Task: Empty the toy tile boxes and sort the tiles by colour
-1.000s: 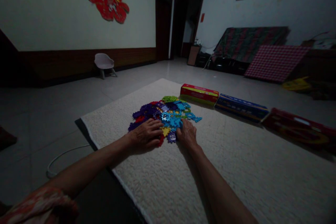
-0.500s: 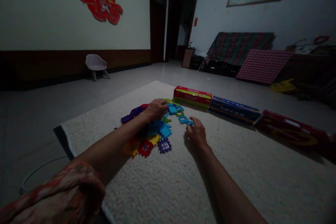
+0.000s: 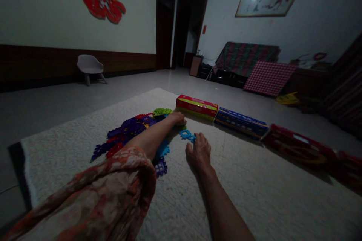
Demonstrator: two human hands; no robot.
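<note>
Colourful notched plastic pieces lie in a pile on the pale mat, with purple pieces (image 3: 127,130) at the left and green pieces (image 3: 162,112) at the back. My left hand (image 3: 178,118) reaches over the pile's right edge, its fingers curled down over green pieces and their tips hidden. Beside it, my right hand (image 3: 200,148) rests low on the mat, thumb and fingers closed at the right end of joined light blue pieces (image 3: 186,135). A purple window-like piece (image 3: 161,167) lies nearer, partly behind the left sleeve.
On the mat (image 3: 243,180), a red and green box (image 3: 196,107), a blue box (image 3: 240,122) and a dark red box (image 3: 299,145) form a row at the right. A small chair (image 3: 89,66) stands on the floor behind.
My left hand has moved right across the pile, towards my right hand. The view has turned slightly right. My right hand remains at the light blue pieces.
</note>
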